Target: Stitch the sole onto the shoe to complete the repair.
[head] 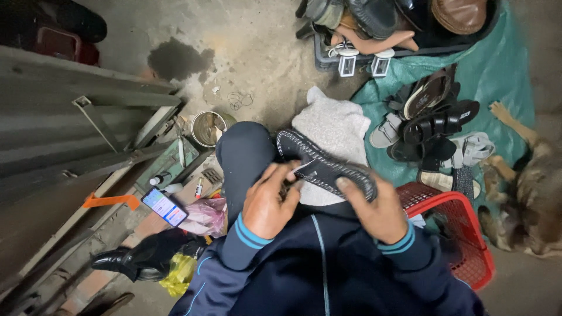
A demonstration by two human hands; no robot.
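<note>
Two hands are on one black sandal [325, 165], which is pretty much the centre of everything here, so I'll place the rest off it. The sandal lies sole-up across the person's lap, on a pale grey cloth [331, 126] draped over the knee, with pale stitching running round the rim of the sole. The left hand [266, 202] is at the sandal's near side, fingers [280, 173] curled in on the edge around the middle of the sole, pinching it. The right hand [380, 213] grips the sandal's right end, thumb pressed flat on top of the sole and the other fingers wrapped underneath, so both hands are clenched on it.

Just right of the sandal, and a bit lower, is a red plastic basket [468, 234]. Up and to the right of the sandal a pile of sandals [436, 126] sits on a green tarp [497, 64], and further right a dog [535, 199] lies on the floor. Left of the sandal, a phone [164, 207] with a lit screen lies among small tools, with a round tin can [206, 127] above it. A black leather shoe [126, 260] is lower left of the sandal, next to a yellow plastic bag [178, 274]. Well above the sandal, a dark crate of shoes [374, 29] stands on the concrete.
</note>
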